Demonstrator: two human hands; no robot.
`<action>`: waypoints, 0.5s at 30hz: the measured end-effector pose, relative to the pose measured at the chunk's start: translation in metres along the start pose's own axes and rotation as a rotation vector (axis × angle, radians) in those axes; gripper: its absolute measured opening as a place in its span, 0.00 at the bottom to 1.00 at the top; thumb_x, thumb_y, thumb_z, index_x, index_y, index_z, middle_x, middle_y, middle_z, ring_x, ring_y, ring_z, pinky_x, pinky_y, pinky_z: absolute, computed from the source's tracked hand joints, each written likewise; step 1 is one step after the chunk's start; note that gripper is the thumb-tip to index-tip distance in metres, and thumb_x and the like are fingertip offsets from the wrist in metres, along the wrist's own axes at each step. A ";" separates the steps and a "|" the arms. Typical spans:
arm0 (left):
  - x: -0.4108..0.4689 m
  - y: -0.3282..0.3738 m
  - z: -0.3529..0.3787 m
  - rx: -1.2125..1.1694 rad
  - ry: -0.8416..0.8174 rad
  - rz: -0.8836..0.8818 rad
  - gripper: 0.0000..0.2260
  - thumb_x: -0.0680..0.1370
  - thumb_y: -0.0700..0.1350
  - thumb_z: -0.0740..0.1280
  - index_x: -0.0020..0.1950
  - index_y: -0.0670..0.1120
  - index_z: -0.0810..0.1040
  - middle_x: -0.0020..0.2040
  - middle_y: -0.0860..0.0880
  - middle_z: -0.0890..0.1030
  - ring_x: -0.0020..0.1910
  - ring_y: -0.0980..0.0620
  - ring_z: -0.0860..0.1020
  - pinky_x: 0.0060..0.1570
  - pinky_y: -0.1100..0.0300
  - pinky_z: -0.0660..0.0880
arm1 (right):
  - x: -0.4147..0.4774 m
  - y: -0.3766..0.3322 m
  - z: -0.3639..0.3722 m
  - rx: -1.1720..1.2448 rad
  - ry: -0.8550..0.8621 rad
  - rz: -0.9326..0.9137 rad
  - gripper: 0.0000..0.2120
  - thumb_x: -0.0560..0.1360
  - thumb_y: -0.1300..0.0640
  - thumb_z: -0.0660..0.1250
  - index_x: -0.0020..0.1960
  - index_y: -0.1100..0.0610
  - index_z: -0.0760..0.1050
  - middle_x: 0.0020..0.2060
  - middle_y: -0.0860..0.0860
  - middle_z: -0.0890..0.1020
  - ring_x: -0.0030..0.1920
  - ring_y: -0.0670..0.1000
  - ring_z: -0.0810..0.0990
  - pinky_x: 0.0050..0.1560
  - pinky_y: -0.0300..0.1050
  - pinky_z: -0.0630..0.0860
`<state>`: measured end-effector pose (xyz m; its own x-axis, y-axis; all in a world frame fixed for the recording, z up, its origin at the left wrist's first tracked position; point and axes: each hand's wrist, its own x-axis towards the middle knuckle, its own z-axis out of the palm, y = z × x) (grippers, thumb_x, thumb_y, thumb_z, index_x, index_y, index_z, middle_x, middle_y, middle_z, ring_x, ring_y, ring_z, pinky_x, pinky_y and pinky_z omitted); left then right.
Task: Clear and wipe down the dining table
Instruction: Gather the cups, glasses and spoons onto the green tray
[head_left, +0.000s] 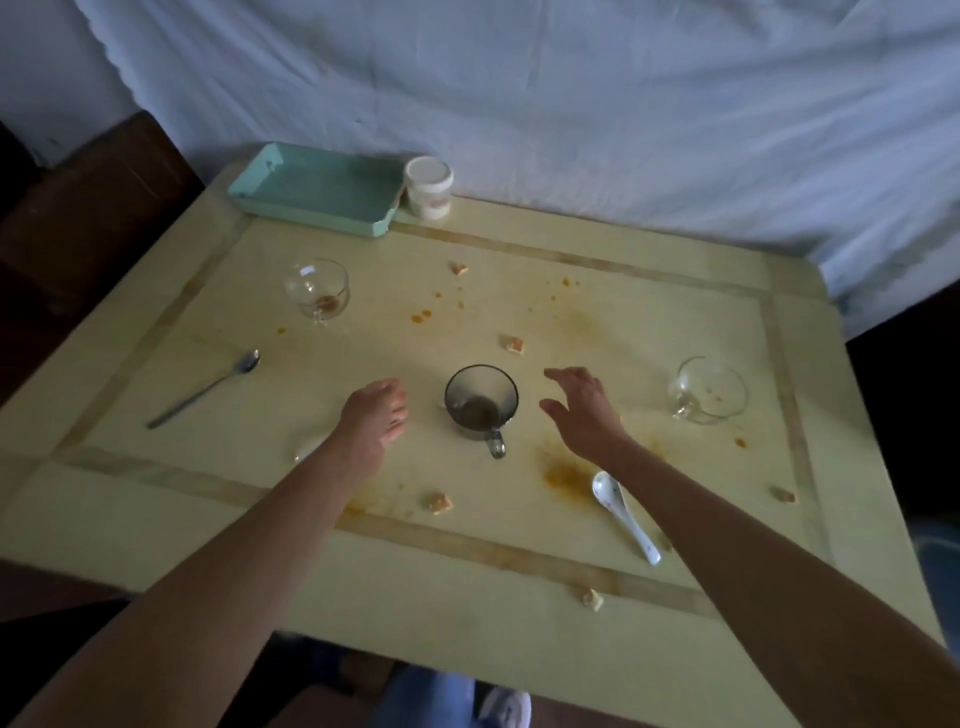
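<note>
Pale yellow table, orange-stained and crumb-strewn, against a white sheet

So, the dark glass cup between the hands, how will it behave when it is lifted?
The dark glass cup looks rigid and probably breakable, being glass. Its wide mouth and upright stance suggest it will not tip easily. Dark residue sits at the bottom, so tilting may spill some.

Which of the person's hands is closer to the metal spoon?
Left. The left hand is to the right of the metal spoon, on the near side of the dark glass cup. The right hand is beyond that cup, farther off.
</note>
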<state>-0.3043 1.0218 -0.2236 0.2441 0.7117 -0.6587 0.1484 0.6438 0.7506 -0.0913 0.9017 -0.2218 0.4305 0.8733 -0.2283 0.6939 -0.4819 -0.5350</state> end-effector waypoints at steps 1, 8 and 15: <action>-0.006 -0.010 0.002 -0.005 -0.023 -0.019 0.10 0.81 0.39 0.55 0.44 0.48 0.72 0.39 0.49 0.71 0.36 0.54 0.69 0.38 0.60 0.67 | -0.014 0.011 0.006 0.004 0.002 0.037 0.20 0.77 0.57 0.63 0.69 0.58 0.67 0.66 0.58 0.70 0.67 0.58 0.66 0.66 0.48 0.63; -0.037 -0.063 0.024 0.027 0.025 -0.037 0.13 0.81 0.41 0.56 0.64 0.42 0.72 0.51 0.44 0.77 0.44 0.50 0.74 0.49 0.56 0.71 | -0.081 0.083 0.034 -0.031 0.025 0.197 0.12 0.75 0.59 0.63 0.57 0.59 0.76 0.52 0.60 0.78 0.56 0.61 0.74 0.54 0.47 0.70; -0.050 -0.093 0.050 0.072 -0.006 -0.051 0.13 0.81 0.42 0.58 0.63 0.40 0.73 0.43 0.47 0.77 0.38 0.52 0.73 0.38 0.60 0.69 | -0.110 0.124 0.046 -0.131 0.050 0.425 0.10 0.76 0.59 0.62 0.55 0.61 0.72 0.54 0.60 0.76 0.58 0.60 0.72 0.53 0.50 0.71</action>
<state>-0.2824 0.9120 -0.2582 0.2400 0.6769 -0.6958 0.2296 0.6568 0.7182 -0.0793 0.7494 -0.3010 0.7187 0.5925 -0.3640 0.5152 -0.8052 -0.2935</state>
